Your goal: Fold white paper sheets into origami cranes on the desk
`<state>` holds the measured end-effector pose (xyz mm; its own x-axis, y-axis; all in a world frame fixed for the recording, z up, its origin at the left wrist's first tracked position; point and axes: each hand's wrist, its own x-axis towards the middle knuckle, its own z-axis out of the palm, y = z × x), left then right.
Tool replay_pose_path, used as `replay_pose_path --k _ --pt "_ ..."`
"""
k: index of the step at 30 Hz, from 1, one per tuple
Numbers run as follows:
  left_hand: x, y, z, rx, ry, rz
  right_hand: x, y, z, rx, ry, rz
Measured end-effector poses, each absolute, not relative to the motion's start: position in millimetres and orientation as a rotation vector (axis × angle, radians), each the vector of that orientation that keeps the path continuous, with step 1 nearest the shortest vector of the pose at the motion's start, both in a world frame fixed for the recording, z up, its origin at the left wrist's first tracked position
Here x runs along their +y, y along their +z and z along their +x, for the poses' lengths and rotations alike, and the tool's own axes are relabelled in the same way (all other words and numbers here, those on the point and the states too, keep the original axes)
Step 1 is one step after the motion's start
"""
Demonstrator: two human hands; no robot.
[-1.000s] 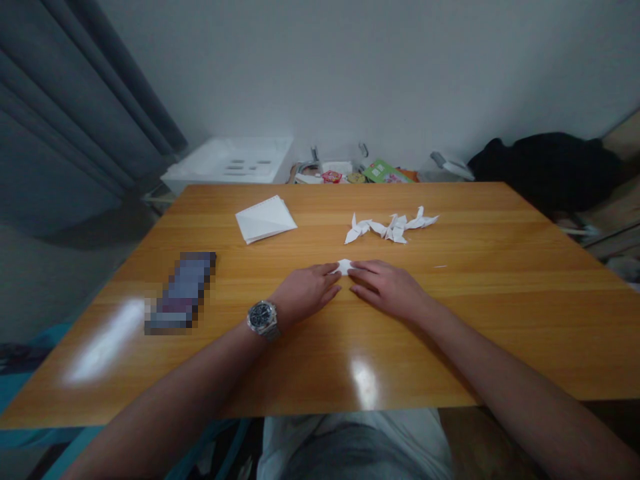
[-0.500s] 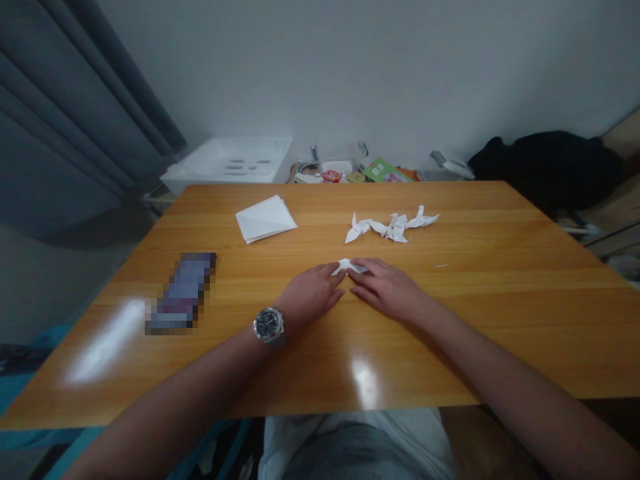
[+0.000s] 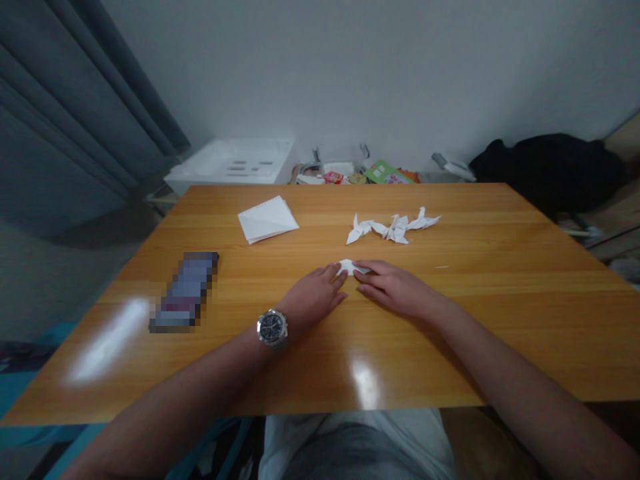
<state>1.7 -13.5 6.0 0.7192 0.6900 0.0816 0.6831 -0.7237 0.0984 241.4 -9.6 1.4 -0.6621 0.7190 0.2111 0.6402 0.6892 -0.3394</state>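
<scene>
A small folded white paper (image 3: 346,267) lies on the wooden table (image 3: 500,293) in front of me. My left hand (image 3: 313,298), a metal watch (image 3: 273,327) on its wrist, lies flat with its fingertips on the paper's left side. My right hand (image 3: 395,288) has its fingers curled together, pinching the paper's right edge against the table. The two hands nearly touch over the paper.
Three folded white paper figures (image 3: 393,227) lie in a row behind the hands. A stack of white paper sheets (image 3: 267,218) sits at the back left. A dark blurred flat object (image 3: 184,291) lies to the left. Behind the table are a white box (image 3: 233,162), clutter and dark cloth (image 3: 545,167).
Both hands have shifted slightly forward and right over the small paper. Its white tip now shows a little more between the fingertips.
</scene>
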Motion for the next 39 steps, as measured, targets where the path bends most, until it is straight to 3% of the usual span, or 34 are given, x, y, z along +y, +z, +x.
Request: replay_pose_path --k 24,34,39 --pt "-7 11 -10 1.131 0.155 2.880 -8 -1 245 -2.595 0.291 -1.063" --pt "-13 9 -6 1.214 0.212 2.955 -11 6 239 -2.586 0.106 -1.127" --pt "-12 6 -7 1.268 0.279 2.917 -14 10 236 -2.583 0.240 -0.964"
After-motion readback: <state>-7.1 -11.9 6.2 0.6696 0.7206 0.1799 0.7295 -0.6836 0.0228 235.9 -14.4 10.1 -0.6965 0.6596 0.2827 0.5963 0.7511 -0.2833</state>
